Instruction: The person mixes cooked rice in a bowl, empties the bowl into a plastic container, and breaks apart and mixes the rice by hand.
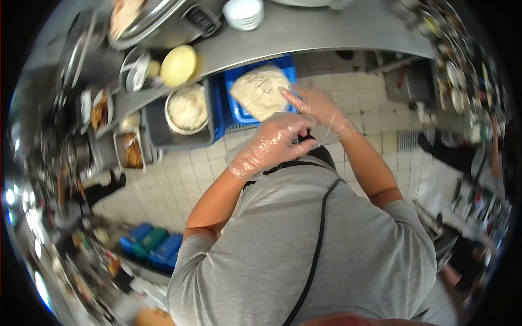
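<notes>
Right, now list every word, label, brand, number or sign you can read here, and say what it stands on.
No text can be read.
Dark panel on the large metal appliance: pale marks, too blurred to read.
Blue tray holding the pale dough: no lettering seen.
Gray shirt: no lettering seen.
Cluttered edges of the view: too small and blurred to tell.

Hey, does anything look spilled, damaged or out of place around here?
I see no clear spill or damage. The yellow dish sits near the edge of the steel counter, so it might get knocked off. Blur hides finer detail.
</notes>
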### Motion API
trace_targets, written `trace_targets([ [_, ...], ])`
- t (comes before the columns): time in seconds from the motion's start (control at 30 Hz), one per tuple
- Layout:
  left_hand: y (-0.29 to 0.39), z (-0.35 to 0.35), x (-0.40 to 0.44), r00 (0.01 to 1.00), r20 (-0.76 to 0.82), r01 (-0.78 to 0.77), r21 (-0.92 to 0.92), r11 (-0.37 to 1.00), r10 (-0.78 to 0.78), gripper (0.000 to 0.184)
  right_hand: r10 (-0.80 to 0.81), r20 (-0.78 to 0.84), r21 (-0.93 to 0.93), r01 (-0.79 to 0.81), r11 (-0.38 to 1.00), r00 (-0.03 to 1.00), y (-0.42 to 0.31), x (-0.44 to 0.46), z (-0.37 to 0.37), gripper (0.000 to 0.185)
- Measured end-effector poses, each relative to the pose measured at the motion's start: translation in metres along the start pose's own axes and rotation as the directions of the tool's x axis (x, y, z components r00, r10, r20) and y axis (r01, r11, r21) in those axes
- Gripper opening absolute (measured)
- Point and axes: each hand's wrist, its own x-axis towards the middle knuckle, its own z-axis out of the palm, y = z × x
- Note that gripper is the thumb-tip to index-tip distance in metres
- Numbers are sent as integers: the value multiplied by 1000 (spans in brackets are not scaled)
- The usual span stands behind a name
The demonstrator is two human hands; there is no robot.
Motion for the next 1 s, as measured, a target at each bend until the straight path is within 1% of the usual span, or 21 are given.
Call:
trace_targets([
  [0.03,5,4,-10,987,-115,106,-30,994,-109,32,-370,-15,-52,368,928,929,15,1,19,80],
  [0.07,10,6,-21,953,-219,200,-75,977,-211,32,-575,-48,-94,569,817,817,-6,28,21,79],
  [0.1,-34,-32,-30,939,-308,183,70,981,-153,32,-748,-79,-155,733,662,659,-28,54,22,81],
  [0.17,-33,-23,-75,852,-429,346,28,938,-301,30,-401,260,-37,424,905,879,-58,20,25,85],
  [0.2,-22,-29,-98,789,-365,532,3,846,-495,27,-420,263,39,426,904,868,-65,1,33,88],
  [0.37,-68,-32,-185,572,-503,750,2,661,-648,31,-449,370,21,476,879,813,-90,19,56,89],
  [0.43,-111,-26,-235,411,-549,775,-211,596,-728,32,-448,436,59,473,879,780,-112,31,58,80],
  [0.47,-149,-18,-268,296,-454,757,-425,497,-840,38,-447,442,44,479,877,778,-125,40,64,80],
  [0.5,-164,-19,-289,294,-457,749,-436,500,-839,38,-345,457,312,216,925,820,-142,51,74,76],
  [0.53,-177,-24,-308,118,-326,639,-698,323,-938,42,-243,495,543,-79,836,834,-163,62,80,76],
  [0.57,-194,-31,-326,-17,-137,461,-880,114,-990,47,-236,487,540,-77,838,841,-186,77,84,76],
  [0.6,-218,-34,-347,-1,-133,461,-880,117,-991,47,-313,522,709,-199,677,793,-212,94,86,82],
  [0.63,-245,-33,-370,-79,-134,386,-918,93,-988,46,-398,528,819,-327,471,751,-238,110,90,88],
  [0.67,-269,-34,-391,-157,-121,307,-949,68,-980,45,-396,452,874,-308,376,799,-266,125,97,91],
  [0.7,-293,-38,-407,-140,-110,306,-950,62,-984,45,-385,374,918,-278,283,844,-293,143,103,94],
  [0.77,-338,-51,-435,-304,-70,271,-963,-16,-950,54,-343,322,941,-259,216,883,-332,190,120,93],
  [0.83,-364,-71,-441,-241,19,189,-980,-66,-970,54,-21,298,948,-294,121,954,-368,221,130,84],
  [0.87,-371,-79,-442,-186,83,111,-988,-104,-979,55,-28,334,942,-333,31,942,-375,238,135,60],
  [0.9,-375,-82,-443,-180,100,102,-988,-120,-979,55,-13,338,941,-337,43,941,-369,260,144,60],
  [0.97,-380,-82,-442,-34,37,-52,-998,-35,-999,53,-6,324,945,-323,49,946,-354,289,163,47],
  [1.0,-387,-75,-445,-12,17,-112,-994,-16,-1000,51,117,258,958,-269,95,959,-369,275,161,43],
])
